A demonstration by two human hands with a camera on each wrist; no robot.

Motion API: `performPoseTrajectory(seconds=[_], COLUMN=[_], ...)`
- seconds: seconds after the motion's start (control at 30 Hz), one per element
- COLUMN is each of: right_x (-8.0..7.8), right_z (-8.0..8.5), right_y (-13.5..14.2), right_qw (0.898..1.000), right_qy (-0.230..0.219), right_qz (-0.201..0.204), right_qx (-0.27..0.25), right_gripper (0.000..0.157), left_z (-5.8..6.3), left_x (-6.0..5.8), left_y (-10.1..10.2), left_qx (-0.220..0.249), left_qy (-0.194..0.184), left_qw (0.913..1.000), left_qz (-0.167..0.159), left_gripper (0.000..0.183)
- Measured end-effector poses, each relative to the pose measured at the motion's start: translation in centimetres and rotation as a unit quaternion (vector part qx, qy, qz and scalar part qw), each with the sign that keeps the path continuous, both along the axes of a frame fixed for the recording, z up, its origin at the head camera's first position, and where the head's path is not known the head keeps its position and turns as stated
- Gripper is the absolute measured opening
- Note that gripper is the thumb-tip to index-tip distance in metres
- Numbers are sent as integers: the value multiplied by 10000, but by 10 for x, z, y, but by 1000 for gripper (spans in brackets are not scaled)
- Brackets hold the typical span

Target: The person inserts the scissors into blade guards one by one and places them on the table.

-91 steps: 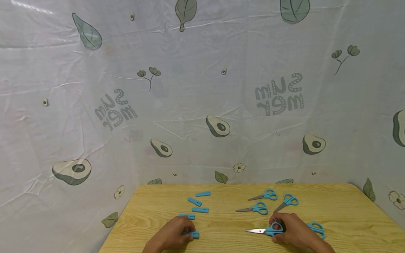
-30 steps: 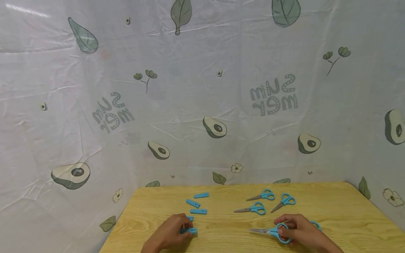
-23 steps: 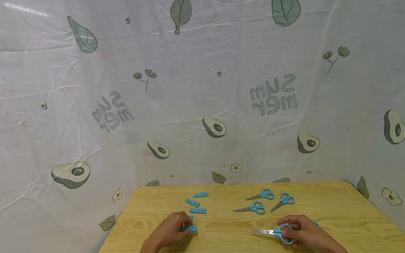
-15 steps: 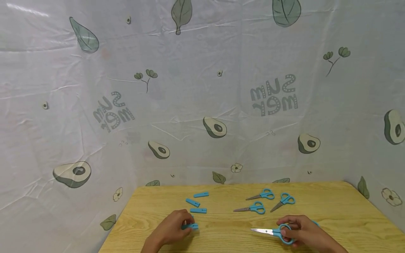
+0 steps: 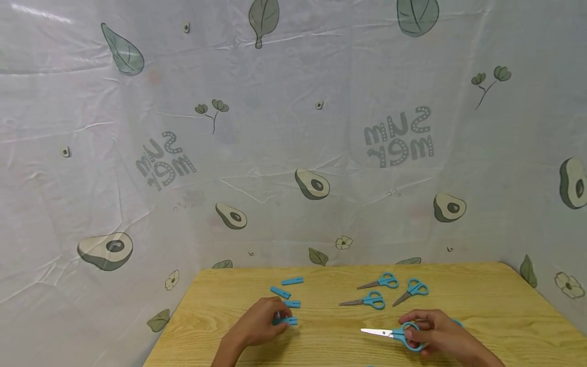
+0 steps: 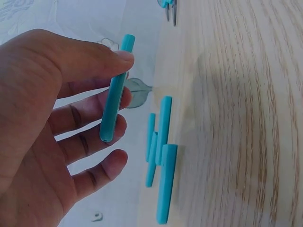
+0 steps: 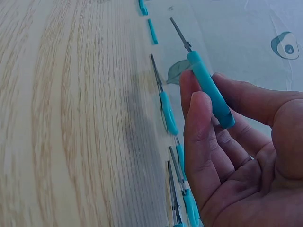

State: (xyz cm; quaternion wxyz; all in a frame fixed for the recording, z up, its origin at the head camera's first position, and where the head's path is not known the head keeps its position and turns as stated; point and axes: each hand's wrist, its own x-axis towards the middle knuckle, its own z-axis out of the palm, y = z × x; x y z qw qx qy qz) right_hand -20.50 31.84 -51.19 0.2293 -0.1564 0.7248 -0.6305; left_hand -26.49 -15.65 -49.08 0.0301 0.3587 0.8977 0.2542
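Observation:
My left hand (image 5: 263, 321) pinches a blue scissors cap (image 6: 116, 94) between thumb and fingers, held above the table in the left wrist view. Several more caps (image 6: 166, 184) lie close by. On the other side, my right hand (image 5: 437, 334) holds a pair of scissors (image 7: 208, 87) by its blue handle. Its blades (image 5: 377, 332) are together, bare, and point left toward the cap. Behind that hand, the blue loop of another pair of scissors (image 5: 457, 322) shows, mostly hidden.
Three pairs of blue-handled scissors (image 5: 373, 300) lie uncapped at the back right of the wooden table (image 5: 321, 341). Caps (image 5: 292, 281) lie at the back left. A pale printed sheet (image 5: 266, 153) hangs behind the table. A sliver of blue shows at the bottom edge.
My left hand has lifted the cap and moved it forward and right. My right hand has raised the scissors and shifted slightly right since three seconds ago, moving little in the last half second.

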Motion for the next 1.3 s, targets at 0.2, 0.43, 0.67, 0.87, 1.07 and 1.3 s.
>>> performPoseTrajectory(seconds=[0.2,0.43,0.67,0.87,1.07,1.3], right_x=[-2,-2,-6,-7,-6,-7], right_z=[1,3,4,4,5,7], right_y=[-4,-11,-16,-19,-22,-27], right_qw=[9999,9998,9996,9996,9998,9998], right_qy=[-95,-34,-146,-87,-48,126], right_qz=[52,-101,100,107,43,-103], right_qx=[-70,149,-219,-250,-192,149], right_gripper=[44,47,45,46,44,49], left_z=[1,2,1,1,2,3], left_x=[-1,-3,-5,-4,-3,-1], left_y=[4,7,15,22,29,34], left_qx=[-24,-26,57,128,123,131], left_qy=[-127,-28,19,80,88,16], left_qw=[9999,10000,9999,9996,9997,9998], left_qz=[4,-60,-104,-220,-213,-151], left_gripper=[11,12,13,12,13,13])
